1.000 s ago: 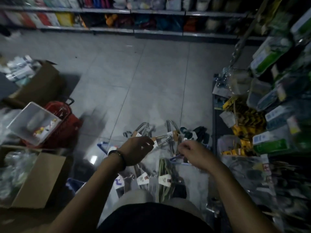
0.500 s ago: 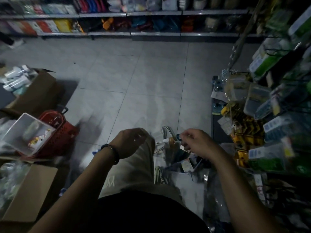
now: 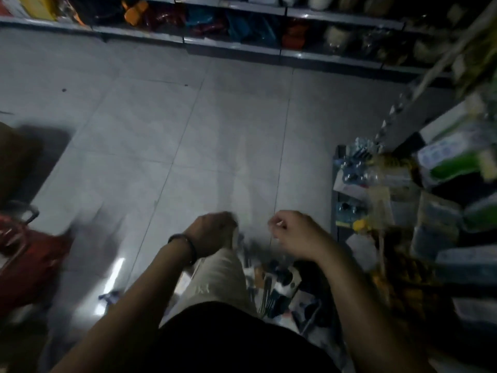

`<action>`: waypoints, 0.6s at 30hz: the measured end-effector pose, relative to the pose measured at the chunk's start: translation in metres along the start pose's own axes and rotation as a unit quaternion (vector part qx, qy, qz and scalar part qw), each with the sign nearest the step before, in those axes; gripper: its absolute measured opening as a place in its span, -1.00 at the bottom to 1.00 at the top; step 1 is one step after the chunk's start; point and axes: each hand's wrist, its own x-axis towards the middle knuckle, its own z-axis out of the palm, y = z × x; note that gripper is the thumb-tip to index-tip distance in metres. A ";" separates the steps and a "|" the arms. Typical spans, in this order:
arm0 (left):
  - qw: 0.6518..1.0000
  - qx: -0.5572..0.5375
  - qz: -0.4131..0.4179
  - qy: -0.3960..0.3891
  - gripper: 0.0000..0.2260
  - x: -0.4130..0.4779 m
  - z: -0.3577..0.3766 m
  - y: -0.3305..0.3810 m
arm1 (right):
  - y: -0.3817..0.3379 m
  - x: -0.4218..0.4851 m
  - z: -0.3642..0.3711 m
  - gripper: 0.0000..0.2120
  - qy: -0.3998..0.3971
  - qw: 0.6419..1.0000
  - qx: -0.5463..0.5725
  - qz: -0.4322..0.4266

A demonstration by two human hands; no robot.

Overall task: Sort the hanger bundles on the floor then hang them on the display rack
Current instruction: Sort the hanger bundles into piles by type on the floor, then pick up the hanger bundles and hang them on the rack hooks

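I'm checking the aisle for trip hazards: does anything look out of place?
Yes: hanger bundles lie in a loose heap on the floor by the person's leg, beside the rack, not hung. Blur hides any damage.

The pale grey tiled floor (image 3: 215, 135) carries a blurred heap of hanger bundles (image 3: 271, 285) just beside the display rack (image 3: 334, 200), with a red basket (image 3: 29, 254) far left.

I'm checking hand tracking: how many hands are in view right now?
2. The left hand, with a dark wristband, is over the pale trouser leg; the right hand is beside it, above the blurred hanger bundles on the floor. None seems hidden.
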 end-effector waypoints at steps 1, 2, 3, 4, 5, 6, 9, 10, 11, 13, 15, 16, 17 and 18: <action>1.000 0.011 -0.002 -0.020 -0.75 0.038 -0.021 -0.006 | -0.023 0.036 -0.015 -0.82 -0.015 0.999 -0.032 0.007; 0.999 0.028 -0.008 -0.046 -0.71 0.075 -0.046 -0.010 | -0.048 0.072 -0.031 -0.80 -0.031 0.998 -0.058 0.013; 0.995 0.047 -0.016 -0.081 -0.68 0.107 -0.074 -0.013 | -0.071 0.105 -0.046 -0.77 -0.052 0.995 -0.077 0.024; 0.990 0.061 -0.027 -0.121 -0.66 0.136 -0.102 -0.016 | -0.090 0.134 -0.061 -0.74 -0.073 0.992 -0.091 0.038; 0.985 0.077 -0.032 -0.151 -0.66 0.164 -0.132 -0.019 | -0.106 0.160 -0.078 -0.72 -0.087 0.990 -0.102 0.055; 0.981 0.092 -0.033 -0.166 -0.67 0.190 -0.165 -0.019 | -0.120 0.183 -0.095 -0.72 -0.094 0.987 -0.110 0.070; 0.989 0.096 -0.026 -0.112 -0.67 0.247 -0.258 -0.021 | -0.147 0.243 -0.142 -0.77 -0.078 0.988 -0.109 0.080; 0.993 0.084 -0.032 -0.081 -0.69 0.257 -0.282 -0.020 | -0.156 0.257 -0.156 -0.78 -0.074 0.989 -0.105 0.078; 0.996 0.067 -0.041 -0.049 -0.70 0.266 -0.301 -0.020 | -0.161 0.270 -0.168 -0.78 -0.077 0.989 -0.099 0.073; 0.998 0.011 -0.061 -0.011 -0.72 0.281 -0.330 -0.018 | -0.170 0.299 -0.195 -0.79 -0.109 0.987 -0.093 0.072; 0.996 -0.037 -0.075 -0.001 -0.73 0.287 -0.347 -0.012 | -0.177 0.330 -0.219 -0.79 -0.166 0.978 -0.103 0.078; 0.995 -0.051 -0.082 -0.002 -0.72 0.289 -0.351 -0.008 | -0.180 0.347 -0.230 -0.78 -0.185 0.973 -0.114 0.079; 0.994 -0.064 -0.089 -0.002 -0.72 0.292 -0.353 -0.006 | -0.183 0.365 -0.240 -0.78 -0.193 0.969 -0.133 0.076; 0.992 -0.077 -0.099 -0.002 -0.72 0.294 -0.356 -0.003 | -0.188 0.383 -0.248 -0.78 -0.199 0.966 -0.156 0.061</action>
